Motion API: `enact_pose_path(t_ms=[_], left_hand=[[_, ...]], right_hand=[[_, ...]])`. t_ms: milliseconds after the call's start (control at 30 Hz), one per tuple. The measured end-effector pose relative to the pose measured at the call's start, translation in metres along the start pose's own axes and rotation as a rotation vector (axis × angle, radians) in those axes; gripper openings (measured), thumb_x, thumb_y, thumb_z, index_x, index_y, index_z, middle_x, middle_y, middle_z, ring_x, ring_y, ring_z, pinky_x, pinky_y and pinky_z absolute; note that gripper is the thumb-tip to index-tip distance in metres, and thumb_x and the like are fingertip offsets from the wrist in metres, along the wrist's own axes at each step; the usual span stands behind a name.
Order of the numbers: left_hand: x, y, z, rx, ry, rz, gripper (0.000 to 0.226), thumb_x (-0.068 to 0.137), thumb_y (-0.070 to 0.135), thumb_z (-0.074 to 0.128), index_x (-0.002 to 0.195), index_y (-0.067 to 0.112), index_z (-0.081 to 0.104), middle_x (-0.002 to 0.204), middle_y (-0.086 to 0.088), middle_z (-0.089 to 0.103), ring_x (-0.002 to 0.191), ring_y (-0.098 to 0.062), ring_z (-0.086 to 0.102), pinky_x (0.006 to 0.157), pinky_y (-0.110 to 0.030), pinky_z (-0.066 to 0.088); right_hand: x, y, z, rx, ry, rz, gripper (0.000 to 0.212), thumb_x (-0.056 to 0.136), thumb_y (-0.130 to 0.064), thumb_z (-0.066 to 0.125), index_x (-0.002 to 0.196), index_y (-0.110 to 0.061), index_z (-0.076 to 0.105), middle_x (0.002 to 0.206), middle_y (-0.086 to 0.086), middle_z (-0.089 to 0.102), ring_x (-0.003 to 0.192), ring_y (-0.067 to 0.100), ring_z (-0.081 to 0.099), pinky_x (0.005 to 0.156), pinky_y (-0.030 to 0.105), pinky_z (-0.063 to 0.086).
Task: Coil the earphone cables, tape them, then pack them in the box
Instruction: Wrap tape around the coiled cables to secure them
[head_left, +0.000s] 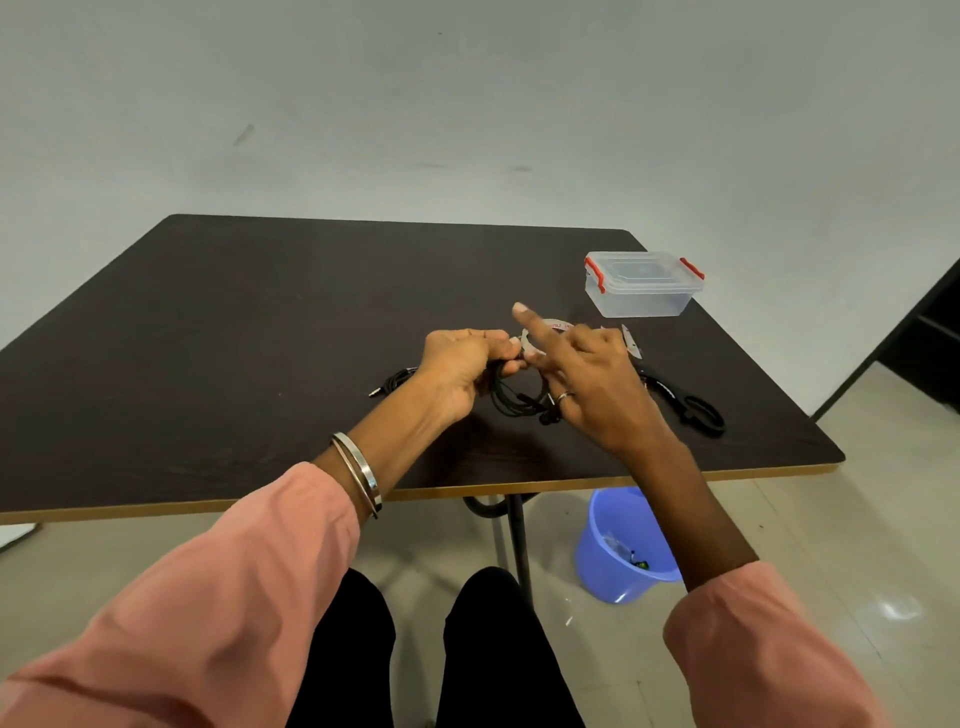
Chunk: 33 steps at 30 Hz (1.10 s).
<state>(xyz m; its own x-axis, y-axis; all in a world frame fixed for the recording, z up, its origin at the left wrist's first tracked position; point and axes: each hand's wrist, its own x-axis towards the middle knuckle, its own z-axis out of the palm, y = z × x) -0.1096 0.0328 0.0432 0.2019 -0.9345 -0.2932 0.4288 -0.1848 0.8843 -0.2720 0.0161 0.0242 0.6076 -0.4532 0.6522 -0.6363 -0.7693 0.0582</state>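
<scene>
Two hands (524, 369) on coiled earphone cable (519, 400).

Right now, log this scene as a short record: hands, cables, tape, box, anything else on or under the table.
left hand: closed around a coiled black earphone cable, held just above the table
right hand: at the same coil, index finger raised; grip unclear
tape roll: white, on the table behind the hands, partly hidden
second cable: black, on the table left of the left hand
scissors: black-handled, on the table to the right
box: clear plastic, red clips, lid on, far right
bucket: blue, on the floor under the table edge
</scene>
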Motion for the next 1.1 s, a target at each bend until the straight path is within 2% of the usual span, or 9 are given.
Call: enact_pose_path(t_ms=[100,200,267,433,567,700,867,1000,1100], left_hand=[[0.000,-0.006,-0.003,0.018,0.004,-0.003,0.011,0.080,-0.009,0.069,0.089,-0.002,0.066,0.075,-0.011,0.070,0.056,-0.015,0.070,0.051,-0.018,0.053],[0.000,-0.009,-0.005,0.073,-0.036,0.060,0.014,0.081,-0.007,0.068,0.093,-0.001,0.064,0.079,-0.011,0.070,0.067,-0.018,0.071,0.056,-0.019,0.055],[0.000,-0.007,-0.006,0.115,-0.063,0.098,0.015,0.082,-0.007,0.068,0.094,0.000,0.063,0.079,-0.011,0.070,0.069,-0.018,0.072,0.057,-0.019,0.055],[0.000,-0.005,-0.008,0.210,-0.091,0.159,0.017,0.080,-0.006,0.070,0.092,0.003,0.062,0.087,-0.015,0.070,0.070,-0.021,0.071,0.056,-0.020,0.055],[-0.001,-0.006,-0.011,0.323,-0.108,0.198,0.015,0.081,-0.002,0.071,0.092,0.005,0.062,0.083,-0.015,0.071,0.065,-0.022,0.071,0.059,-0.025,0.055],[-0.001,-0.008,-0.013,0.639,-0.117,0.393,0.011,0.086,0.009,0.070,0.096,0.009,0.066,0.073,-0.008,0.074,0.067,-0.015,0.072,0.067,-0.021,0.057],[0.003,0.003,-0.030,0.836,-0.180,0.422,0.015,0.092,0.022,0.064,0.094,0.013,0.075,0.087,-0.002,0.075,0.087,-0.009,0.070,0.087,-0.025,0.053],[0.008,0.010,-0.041,0.770,-0.028,0.435,0.018,0.093,0.018,0.062,0.088,0.005,0.073,0.084,-0.009,0.075,0.076,-0.019,0.073,0.075,-0.029,0.060],[0.011,0.017,-0.049,0.754,0.037,0.420,0.012,0.091,0.014,0.065,0.089,0.004,0.073,0.079,-0.008,0.075,0.063,-0.014,0.069,0.064,-0.020,0.057]], right_hand=[[-0.001,-0.003,-0.004,0.181,-0.019,0.054,0.082,0.077,-0.006,0.066,0.148,-0.019,0.027,0.091,-0.006,0.069,0.098,0.007,0.055,0.092,0.032,0.041],[0.002,-0.010,-0.008,0.595,0.169,0.404,0.047,0.086,-0.004,0.063,0.132,-0.012,0.054,0.089,-0.003,0.072,0.092,0.002,0.066,0.088,0.013,0.045],[0.006,-0.006,-0.007,0.644,0.189,0.537,0.026,0.089,-0.010,0.064,0.115,-0.010,0.067,0.094,-0.003,0.072,0.091,0.004,0.067,0.081,0.015,0.050],[0.008,0.000,-0.001,0.523,-0.073,0.462,0.025,0.083,-0.015,0.071,0.108,-0.009,0.072,0.102,0.006,0.073,0.095,0.010,0.066,0.091,0.028,0.052],[0.012,-0.001,0.000,0.222,-0.155,0.218,0.018,0.085,-0.015,0.065,0.096,-0.004,0.074,0.083,0.014,0.071,0.078,0.026,0.064,0.069,0.039,0.053],[0.012,-0.005,0.008,-0.018,-0.156,0.060,0.030,0.085,-0.021,0.046,0.080,0.000,0.066,0.073,0.015,0.064,0.067,0.030,0.059,0.060,0.034,0.049],[0.016,-0.006,0.012,0.266,-0.268,0.287,0.016,0.091,-0.014,0.057,0.093,-0.003,0.067,0.082,0.009,0.063,0.074,0.020,0.053,0.070,0.038,0.047],[0.016,-0.004,0.017,0.402,-0.405,0.405,0.020,0.092,-0.016,0.060,0.105,-0.005,0.071,0.094,0.012,0.072,0.083,0.021,0.065,0.076,0.029,0.050],[0.015,-0.004,0.023,0.412,-0.433,0.462,0.022,0.093,-0.015,0.059,0.109,-0.005,0.070,0.104,0.010,0.072,0.093,0.019,0.065,0.081,0.021,0.047]])
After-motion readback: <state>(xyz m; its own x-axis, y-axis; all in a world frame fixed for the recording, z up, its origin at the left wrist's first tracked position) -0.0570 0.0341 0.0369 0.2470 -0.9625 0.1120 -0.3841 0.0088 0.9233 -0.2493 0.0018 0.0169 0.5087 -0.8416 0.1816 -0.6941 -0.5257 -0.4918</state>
